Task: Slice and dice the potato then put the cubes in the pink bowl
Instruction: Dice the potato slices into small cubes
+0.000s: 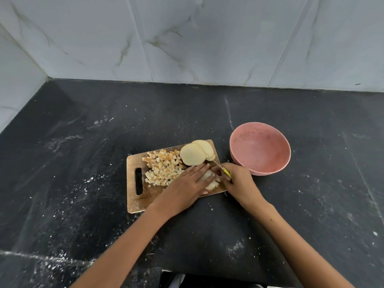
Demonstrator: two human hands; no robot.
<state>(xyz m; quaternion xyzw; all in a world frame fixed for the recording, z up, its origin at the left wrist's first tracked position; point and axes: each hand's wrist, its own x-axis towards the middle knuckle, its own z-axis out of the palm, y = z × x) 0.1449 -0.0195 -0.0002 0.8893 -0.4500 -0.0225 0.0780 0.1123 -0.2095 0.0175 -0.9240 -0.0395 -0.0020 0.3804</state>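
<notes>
Your left hand (190,180) lies flat, pinning potato slices (209,179) beneath; your right hand (233,179) grips the knife (225,172) beside them.

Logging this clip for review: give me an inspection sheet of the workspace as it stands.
Surface: black stone counter, dusted with white specks.
Job's things: wooden cutting board carrying diced potato cubes and round potato slices; empty pink bowl to its right.
Clutter: nothing seen.
Hands: left hand pressing potato piece; right hand gripping yellow-handled knife.
Cables: nothing seen.
Surroundings: marbled white wall tiles.
</notes>
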